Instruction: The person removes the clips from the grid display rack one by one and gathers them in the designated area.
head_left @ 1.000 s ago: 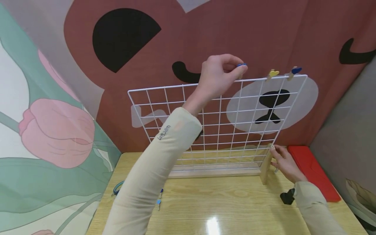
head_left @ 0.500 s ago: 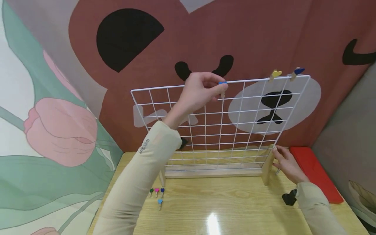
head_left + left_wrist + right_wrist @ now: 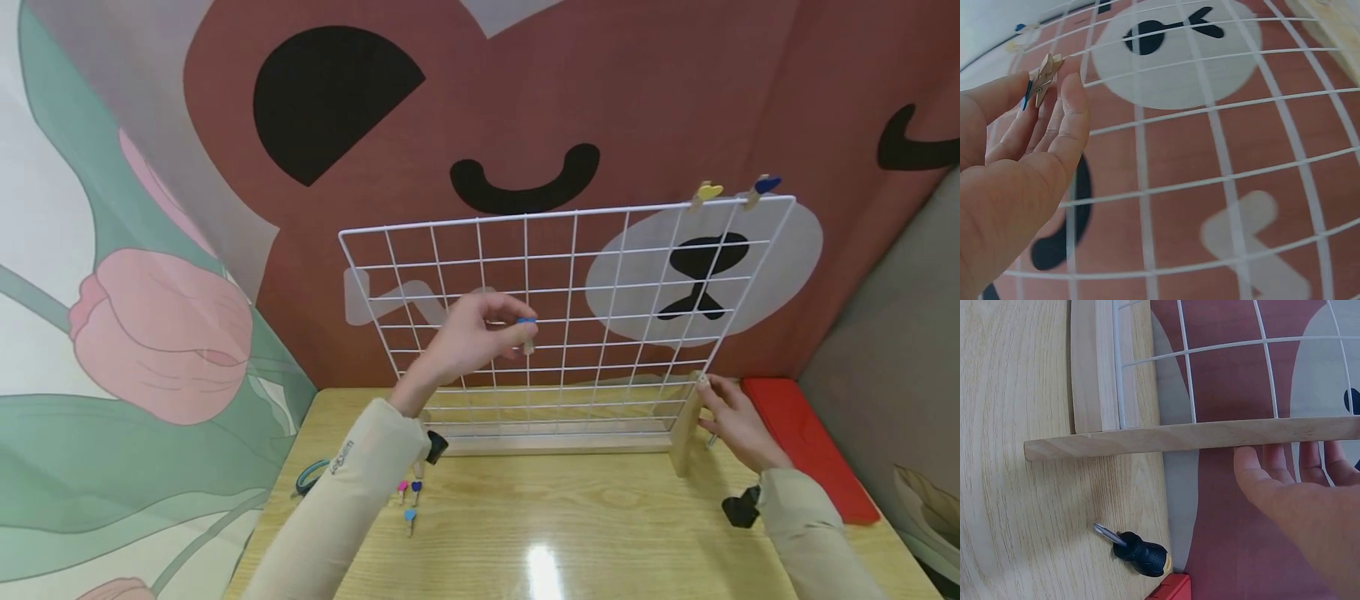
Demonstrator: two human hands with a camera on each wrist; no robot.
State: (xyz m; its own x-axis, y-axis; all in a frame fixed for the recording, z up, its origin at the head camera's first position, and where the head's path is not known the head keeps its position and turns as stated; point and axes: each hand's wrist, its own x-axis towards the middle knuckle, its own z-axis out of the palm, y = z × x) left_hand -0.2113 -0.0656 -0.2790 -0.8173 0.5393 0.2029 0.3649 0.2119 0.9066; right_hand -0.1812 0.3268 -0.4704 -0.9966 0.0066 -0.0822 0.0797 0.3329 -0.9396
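Note:
My left hand [image 3: 476, 333] pinches a wooden clothespin [image 3: 1046, 78] with a blue top between thumb and fingers. It is in front of the white wire grid [image 3: 341, 234], around the grid's middle height in the head view. On the grid's top wire, near the right corner, sit a yellow heart clothespin [image 3: 708, 192] and a dark blue heart clothespin [image 3: 766, 185]. My right hand [image 3: 738, 425] touches the outer side of the grid's right wooden post [image 3: 1179, 437] with its fingertips. The fingers look extended rather than curled round the post.
Several small heart clothespins, among them a light blue one [image 3: 410, 517], lie on the table left of centre. A blue-handled tool [image 3: 309, 477] is partly covered by my left sleeve. Beside the right post are a screwdriver [image 3: 1141, 555] and a red case [image 3: 806, 454].
My left hand has come down and left from the grid's top edge to its middle, carrying the blue clothespin. The right hand stays at the post.

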